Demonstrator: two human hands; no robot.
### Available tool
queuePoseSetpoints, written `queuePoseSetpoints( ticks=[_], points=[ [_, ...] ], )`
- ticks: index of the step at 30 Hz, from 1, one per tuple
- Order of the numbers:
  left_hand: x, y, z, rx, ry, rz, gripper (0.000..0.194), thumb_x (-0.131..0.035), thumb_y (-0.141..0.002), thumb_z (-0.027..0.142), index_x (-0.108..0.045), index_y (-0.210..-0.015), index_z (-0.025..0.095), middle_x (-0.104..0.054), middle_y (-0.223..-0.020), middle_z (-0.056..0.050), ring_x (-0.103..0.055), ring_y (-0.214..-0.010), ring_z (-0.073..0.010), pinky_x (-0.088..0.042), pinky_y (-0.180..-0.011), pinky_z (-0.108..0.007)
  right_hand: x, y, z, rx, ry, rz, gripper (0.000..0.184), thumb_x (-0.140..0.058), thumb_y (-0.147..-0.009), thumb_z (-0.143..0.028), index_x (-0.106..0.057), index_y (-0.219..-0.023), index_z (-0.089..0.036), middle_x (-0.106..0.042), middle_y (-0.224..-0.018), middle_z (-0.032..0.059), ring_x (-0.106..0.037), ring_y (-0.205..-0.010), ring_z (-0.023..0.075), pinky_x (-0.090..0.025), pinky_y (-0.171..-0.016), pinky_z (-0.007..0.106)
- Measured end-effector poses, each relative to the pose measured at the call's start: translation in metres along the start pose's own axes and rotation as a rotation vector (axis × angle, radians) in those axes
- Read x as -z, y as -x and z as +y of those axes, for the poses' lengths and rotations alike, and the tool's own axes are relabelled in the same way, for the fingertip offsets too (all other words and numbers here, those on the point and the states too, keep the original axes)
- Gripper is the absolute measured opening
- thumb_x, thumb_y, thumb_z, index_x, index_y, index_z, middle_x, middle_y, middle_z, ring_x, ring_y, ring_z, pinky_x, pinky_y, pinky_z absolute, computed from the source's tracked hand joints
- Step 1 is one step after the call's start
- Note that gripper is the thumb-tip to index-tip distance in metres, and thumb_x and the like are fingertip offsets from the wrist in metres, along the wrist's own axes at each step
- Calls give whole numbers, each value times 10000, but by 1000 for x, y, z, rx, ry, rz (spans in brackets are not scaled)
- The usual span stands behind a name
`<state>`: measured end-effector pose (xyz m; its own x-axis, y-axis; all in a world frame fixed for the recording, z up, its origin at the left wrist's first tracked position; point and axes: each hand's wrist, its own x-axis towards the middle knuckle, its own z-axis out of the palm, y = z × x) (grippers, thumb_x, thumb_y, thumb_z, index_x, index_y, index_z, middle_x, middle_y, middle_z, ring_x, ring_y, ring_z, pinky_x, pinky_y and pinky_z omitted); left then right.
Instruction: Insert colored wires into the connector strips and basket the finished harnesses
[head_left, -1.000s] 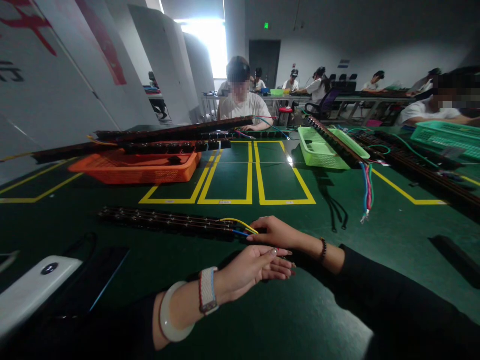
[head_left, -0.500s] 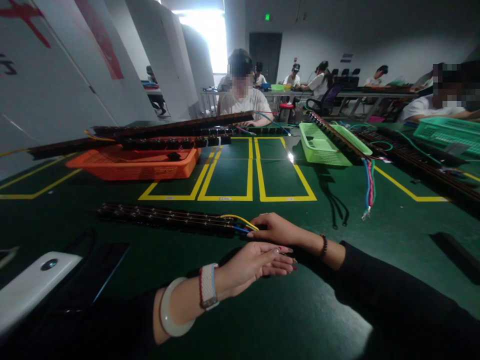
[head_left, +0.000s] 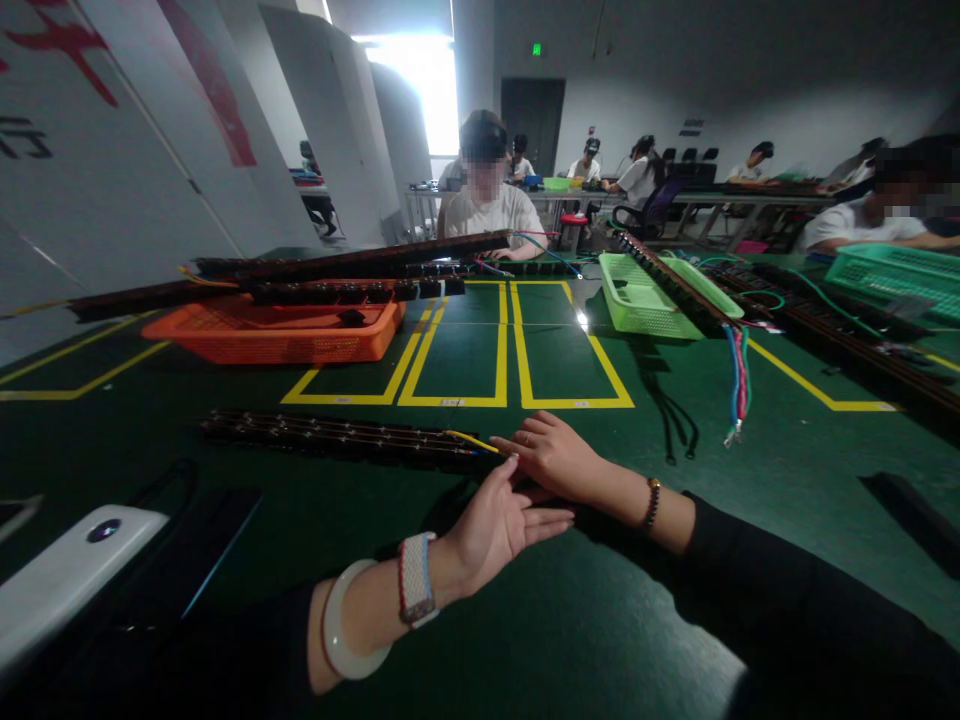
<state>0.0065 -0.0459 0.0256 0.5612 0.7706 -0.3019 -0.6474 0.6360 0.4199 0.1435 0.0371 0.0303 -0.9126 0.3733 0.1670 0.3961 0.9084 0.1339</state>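
Observation:
A long black strip (head_left: 337, 437) with thin metal rods along it lies on the green table in front of me. From its right end comes a yellow wire (head_left: 474, 441), which runs in under the fingertips of my right hand (head_left: 559, 458). Those fingers are bent together at the wire, and its far end is hidden. A bit of blue wire shows beside it. My left hand (head_left: 499, 530) is turned partly palm up just below, fingers stretched out, with its thumb tip against or very close to the right fingers. Nothing shows in the left palm.
An orange basket (head_left: 277, 335) and a light green basket (head_left: 652, 300) stand farther back, with black strips across them. Yellow tape (head_left: 454, 402) marks the table. At left lie a white device (head_left: 82, 570) and a dark flat object (head_left: 217, 550). A person (head_left: 491, 215) sits opposite.
My left hand has risen toward the right hand, its thumb now up at the right fingers. The right hand has shifted slightly and turned, covering most of the blue wire.

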Motion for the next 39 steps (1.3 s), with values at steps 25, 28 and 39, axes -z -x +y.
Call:
queuePoseSetpoints(
  ticks=[25, 28, 39],
  points=[
    [12, -13, 3, -220, 98, 223, 200, -446, -939, 324, -561, -928, 161, -655, -857, -33, -620, -888, -148, -482, -809, -247, 34, -7, -25, -148, -182, -80, 318, -492, -879, -297, -600, -1130, -134, -639, -1059, 110, -560, -969, 209, -404, -899, 362],
    [15, -15, 3, -208, 104, 187, 261, -428, -944, 347, -581, -943, 137, -663, -906, -66, -618, -915, -156, -460, -892, -287, 46, -7, -5, -351, -291, -92, 226, -504, -891, -327, -649, -948, -163, -653, -883, 65, -566, -761, 152, -406, -692, 276],
    [16, -13, 5, -194, -1, 94, 410, -371, -952, 404, -546, -1184, 114, -628, -1036, -104, -574, -957, -161, -401, -952, -312, 34, -1, 14, -483, -1127, -511, 440, -493, -884, -513, -649, -1015, -124, -657, -756, 46, -548, -597, 104, -402, -550, 219]
  ],
)
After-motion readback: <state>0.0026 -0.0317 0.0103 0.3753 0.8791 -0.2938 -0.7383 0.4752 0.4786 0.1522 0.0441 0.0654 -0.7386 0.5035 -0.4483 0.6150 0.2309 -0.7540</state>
